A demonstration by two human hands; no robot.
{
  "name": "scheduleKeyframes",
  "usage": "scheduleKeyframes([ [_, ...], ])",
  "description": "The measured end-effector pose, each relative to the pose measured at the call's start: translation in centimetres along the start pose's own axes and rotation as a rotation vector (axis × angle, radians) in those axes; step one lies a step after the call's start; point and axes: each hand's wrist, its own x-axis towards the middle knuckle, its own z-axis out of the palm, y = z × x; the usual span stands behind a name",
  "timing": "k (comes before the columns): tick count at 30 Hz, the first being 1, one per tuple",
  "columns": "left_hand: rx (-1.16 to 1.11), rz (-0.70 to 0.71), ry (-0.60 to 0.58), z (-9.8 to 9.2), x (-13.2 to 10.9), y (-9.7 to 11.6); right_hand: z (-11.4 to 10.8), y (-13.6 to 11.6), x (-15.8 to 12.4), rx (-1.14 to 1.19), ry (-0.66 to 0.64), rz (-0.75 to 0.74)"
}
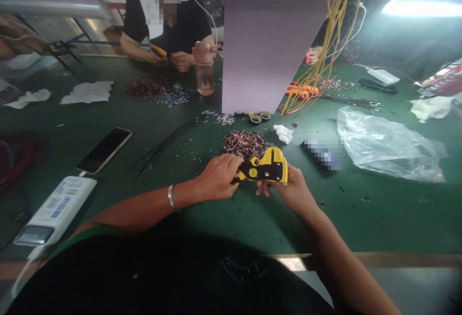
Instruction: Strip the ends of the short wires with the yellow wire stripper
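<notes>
Fingers [234,164] of my left hand [216,177] and right hand [292,190] clamp the yellow-and-black crimping tool [263,168] level, just beside the pile of copper terminals [245,144].

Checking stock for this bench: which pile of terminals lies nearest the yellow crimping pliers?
The copper-coloured heap, directly beyond the yellow crimping pliers. The dark heap by the co-worker lies much farther off.

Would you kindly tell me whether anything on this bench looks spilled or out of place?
Yes, the copper-coloured terminals spill beyond their heap: stray ones lie scattered over the green bench mat instead of staying piled, just beyond the yellow crimping tool.
</notes>
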Motion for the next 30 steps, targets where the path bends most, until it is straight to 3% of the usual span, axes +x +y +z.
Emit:
scheduleKeyframes([
  [5,-0.257,-0.174,-0.037,0.0,0.4,0.1,0.3,0.7,0.2,0.092,0.011,0.051],
  [7,-0.522,-0.285,-0.106,-0.3,0.8,0.2,0.3,0.9,0.4,0.089,0.052,0.036],
  [11,-1.263,-0.451,-0.322,-0.9,1.4,0.2,0.5,1.0,0.4,0.049,0.135,0.003],
  [14,-1.553,-0.493,-0.373,-0.8,1.5,-0.1,0.7,0.9,0.1,0.034,0.17,-0.036],
  [19,-1.642,-0.492,-0.365,-0.5,1.2,-0.4,1.0,1.2,-0.3,-0.096,0.261,-0.13],
  [26,-1.649,-0.483,-0.414,-0.5,1.3,0.0,1.1,2.1,-0.6,-0.615,0.48,-0.46],
  [30,-1.64,-0.498,-0.427,-0.6,1.3,0.1,1.3,2.9,-0.5,-0.73,0.437,-0.611],
])
